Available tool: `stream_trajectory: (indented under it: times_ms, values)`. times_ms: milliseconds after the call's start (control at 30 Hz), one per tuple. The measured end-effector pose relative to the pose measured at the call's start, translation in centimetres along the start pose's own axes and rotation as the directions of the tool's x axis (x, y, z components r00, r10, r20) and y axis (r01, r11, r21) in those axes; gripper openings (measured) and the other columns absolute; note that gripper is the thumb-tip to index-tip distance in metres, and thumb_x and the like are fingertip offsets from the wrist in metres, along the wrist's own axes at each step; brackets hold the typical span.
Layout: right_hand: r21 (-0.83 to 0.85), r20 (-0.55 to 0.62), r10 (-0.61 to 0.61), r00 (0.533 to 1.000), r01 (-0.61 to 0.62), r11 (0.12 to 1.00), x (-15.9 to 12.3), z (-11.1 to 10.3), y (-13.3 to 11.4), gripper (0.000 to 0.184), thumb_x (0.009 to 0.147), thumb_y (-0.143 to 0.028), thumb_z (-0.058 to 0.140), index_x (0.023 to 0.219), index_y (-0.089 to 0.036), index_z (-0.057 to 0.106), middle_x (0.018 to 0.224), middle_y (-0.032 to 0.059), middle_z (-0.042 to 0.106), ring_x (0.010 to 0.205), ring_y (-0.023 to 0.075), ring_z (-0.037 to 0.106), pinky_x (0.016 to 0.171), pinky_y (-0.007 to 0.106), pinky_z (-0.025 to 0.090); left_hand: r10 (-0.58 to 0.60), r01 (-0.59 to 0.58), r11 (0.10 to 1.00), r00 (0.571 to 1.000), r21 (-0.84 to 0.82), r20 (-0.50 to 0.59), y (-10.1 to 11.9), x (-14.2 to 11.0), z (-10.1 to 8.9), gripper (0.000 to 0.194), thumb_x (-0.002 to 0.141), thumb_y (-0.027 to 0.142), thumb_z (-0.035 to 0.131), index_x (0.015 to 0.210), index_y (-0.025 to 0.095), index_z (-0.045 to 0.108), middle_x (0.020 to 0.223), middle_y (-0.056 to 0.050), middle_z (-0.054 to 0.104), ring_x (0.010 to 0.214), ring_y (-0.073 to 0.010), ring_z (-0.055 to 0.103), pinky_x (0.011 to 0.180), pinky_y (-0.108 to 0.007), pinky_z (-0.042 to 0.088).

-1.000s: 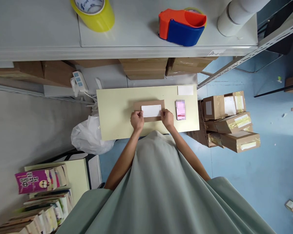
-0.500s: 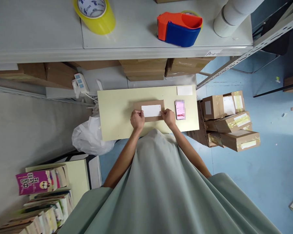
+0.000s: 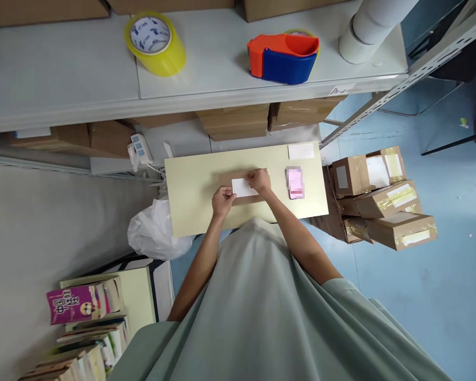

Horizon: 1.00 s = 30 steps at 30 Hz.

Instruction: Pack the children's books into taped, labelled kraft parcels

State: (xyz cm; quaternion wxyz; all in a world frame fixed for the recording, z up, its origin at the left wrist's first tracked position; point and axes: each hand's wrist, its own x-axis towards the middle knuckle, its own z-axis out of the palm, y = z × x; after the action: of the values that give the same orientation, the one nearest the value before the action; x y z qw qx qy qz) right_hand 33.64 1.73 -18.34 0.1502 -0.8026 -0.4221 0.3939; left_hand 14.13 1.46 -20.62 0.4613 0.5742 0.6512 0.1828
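A flat brown cardboard box [image 3: 227, 179] lies on the pale yellow table [image 3: 194, 196], with a white label [image 3: 241, 188] over its top. My left hand [image 3: 222, 201] is closed at the label's lower left corner, fingertips pinched at its edge. Bent over the label's upper right part is my right hand [image 3: 259, 181], its fingers together at the paper and covering that end of it. To the right of the box lies a phone with a pink screen [image 3: 295, 182], partly blurred out. Beyond the phone, a white slip of paper [image 3: 300, 151] rests near the table's far edge.
A grey shelf [image 3: 206, 79] crosses above the far edge, carrying a yellow tape roll [image 3: 155, 45] and an orange-blue tape dispenser [image 3: 283, 59]. Taped cardboard boxes [image 3: 384, 198] are piled at right. A white plastic bag [image 3: 154, 230] and books [image 3: 83, 304] are at left.
My right hand has moved from the label's lower right corner up and left onto its upper right part. My left hand stays at the left corner. The camera view has shifted slightly.
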Motion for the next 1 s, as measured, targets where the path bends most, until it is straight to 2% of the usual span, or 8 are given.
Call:
stream_trajectory:
  times_ms: [133, 267, 400, 567, 667, 767, 867, 1000]
  values:
    - [0.067, -0.008, 0.038, 0.999, -0.037, 0.997, -2.0, -1.8, 3.0, 0.025, 0.099, -0.023, 0.07, 0.074, -0.021, 0.075, 0.07, 0.0039, 0.077, 0.068, 0.0188, 0.07, 0.076, 0.028, 0.054, 0.042, -0.041, 0.999, 0.998, -0.019, 0.052, -0.2, 0.2, -0.4, 0.026, 0.075, 0.021, 0.075, 0.102, 0.023, 0.075, 0.084, -0.001, 0.066, 0.078, -0.0186, 0.064, 0.082, -0.032, 0.054]
    - [0.027, 0.064, 0.028, 0.998, -0.029, 0.999, -4.0, -1.7, 4.1, 0.021, 0.096, -0.021, 0.073, 0.075, -0.022, 0.074, 0.07, 0.0047, 0.078, 0.072, 0.0206, 0.072, 0.077, 0.029, 0.054, 0.076, -0.077, 0.997, 0.991, 0.004, 0.112, -0.2, 0.5, -0.4, 0.037, 0.077, 0.019, 0.072, 0.112, 0.025, 0.08, 0.088, -0.002, 0.063, 0.074, -0.0177, 0.061, 0.085, -0.035, 0.056]
    - [0.003, 0.199, 0.015, 0.98, -0.016, 1.0, -3.2, 0.3, 1.2, 0.019, 0.092, -0.019, 0.078, 0.073, -0.021, 0.075, 0.071, 0.0066, 0.078, 0.077, 0.0209, 0.074, 0.076, 0.028, 0.054, 0.084, -0.085, 0.996, 0.986, 0.005, 0.145, -0.3, 0.8, -0.7, 0.043, 0.074, 0.018, 0.072, 0.116, 0.025, 0.079, 0.088, -0.001, 0.064, 0.076, -0.0175, 0.063, 0.084, -0.035, 0.056]
    - [0.047, 0.218, 0.009, 0.976, -0.02, 0.999, -0.4, 2.0, -4.1, 0.013, 0.09, -0.018, 0.079, 0.077, -0.018, 0.078, 0.072, 0.0093, 0.078, 0.077, 0.0226, 0.074, 0.074, 0.029, 0.053, 0.008, -0.005, 1.0, 0.993, -0.026, 0.114, -0.1, 1.1, -1.0, 0.054, 0.067, 0.017, 0.077, 0.12, 0.022, 0.068, 0.078, 0.003, 0.063, 0.073, -0.0169, 0.064, 0.077, -0.031, 0.054]
    - [0.081, 0.217, 0.011, 0.976, -0.029, 0.996, 0.2, 1.9, -4.7, 0.014, 0.093, -0.019, 0.076, 0.079, -0.018, 0.078, 0.073, 0.0083, 0.078, 0.075, 0.0211, 0.073, 0.072, 0.028, 0.053, -0.022, 0.028, 0.998, 0.995, -0.056, 0.102, 0.2, 1.2, -1.0, 0.064, 0.065, 0.019, 0.08, 0.125, 0.021, 0.062, 0.076, 0.004, 0.063, 0.072, -0.0165, 0.065, 0.076, -0.03, 0.053]
    - [0.098, 0.199, 0.017, 0.98, -0.037, 0.994, -0.6, 1.5, -2.9, 0.019, 0.098, -0.024, 0.074, 0.08, -0.019, 0.077, 0.076, 0.0084, 0.079, 0.079, 0.0209, 0.074, 0.076, 0.028, 0.054, -0.058, 0.063, 0.996, 0.995, -0.055, 0.086, 0.4, 1.2, -1.0, 0.067, 0.062, 0.02, 0.083, 0.125, 0.022, 0.06, 0.075, 0.006, 0.063, 0.067, -0.0152, 0.062, 0.073, -0.029, 0.052]
    - [0.126, 0.195, 0.015, 0.981, -0.04, 0.991, -2.3, 0.8, 0.2, 0.019, 0.1, -0.026, 0.074, 0.081, -0.02, 0.075, 0.08, 0.0073, 0.081, 0.085, 0.0204, 0.076, 0.08, 0.026, 0.055, -0.077, 0.082, 0.995, 0.994, -0.063, 0.075, 0.7, 1.1, -1.0, 0.069, 0.06, 0.02, 0.083, 0.124, 0.021, 0.059, 0.075, 0.007, 0.064, 0.065, -0.0139, 0.06, 0.072, -0.028, 0.051]
    - [0.167, 0.245, 0.009, 0.97, -0.051, 0.985, -5.2, -0.2, 4.4, 0.019, 0.099, -0.02, 0.073, 0.08, -0.02, 0.073, 0.075, 0.0043, 0.08, 0.077, 0.0173, 0.076, 0.078, 0.023, 0.055, -0.093, 0.096, 0.994, 0.994, -0.045, 0.059, 1.0, 0.8, -1.1, 0.067, 0.062, 0.021, 0.083, 0.125, 0.02, 0.06, 0.077, 0.005, 0.065, 0.065, -0.0136, 0.059, 0.073, -0.028, 0.052]
